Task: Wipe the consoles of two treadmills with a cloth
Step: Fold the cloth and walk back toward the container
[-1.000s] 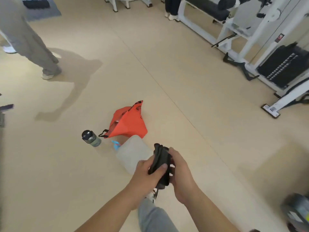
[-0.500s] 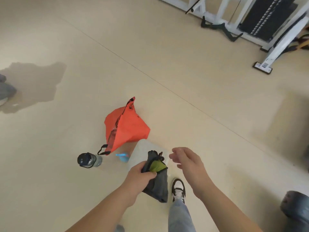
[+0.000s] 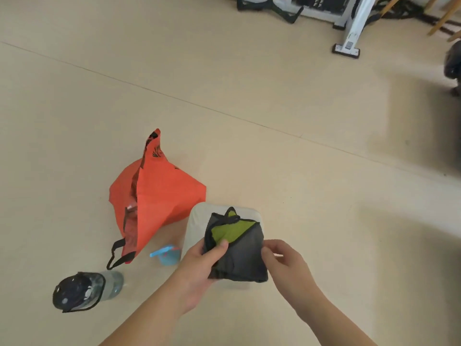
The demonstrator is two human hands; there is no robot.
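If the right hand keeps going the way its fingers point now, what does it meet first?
The right hand points left at the dark pouch held in the left hand; its fingertips look at the pouch's right edge already, though actual contact is unclear.

My left hand (image 3: 199, 265) gripped the grey-green cloth (image 3: 237, 250); my right hand (image 3: 284, 260) pinched its edge above the beige floor (image 3: 249, 83), beside an orange bag (image 3: 154, 196).
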